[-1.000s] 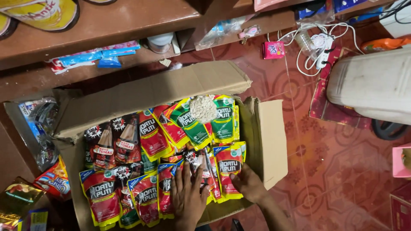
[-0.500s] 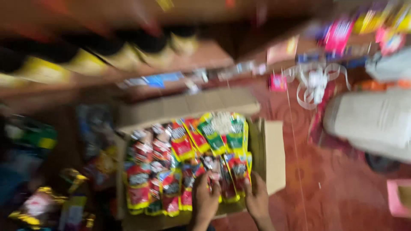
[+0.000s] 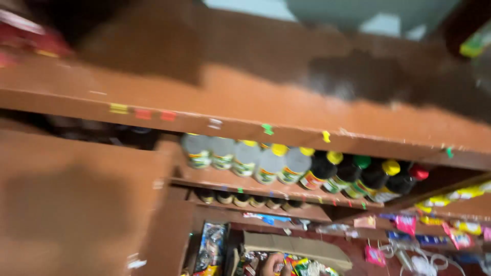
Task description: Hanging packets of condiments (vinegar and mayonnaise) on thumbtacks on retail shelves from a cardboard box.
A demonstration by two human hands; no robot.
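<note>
The view is tilted up at brown wooden shelves and is blurred. At the bottom edge, an open cardboard box holds red and green snack packets. One hand, apparently my left hand, shows only partly and rests on the packets inside the box. Blur hides whether its fingers grip anything. My right hand is out of frame.
A wide brown shelf board crosses the view, with small coloured tags on its edge. Below it stand pale bottles with yellow caps and dark bottles. Hanging sachets and white cables are at the lower right.
The view has swung up from the box to the shelves. Both hands were on the packets; now only one shows at the bottom edge.
</note>
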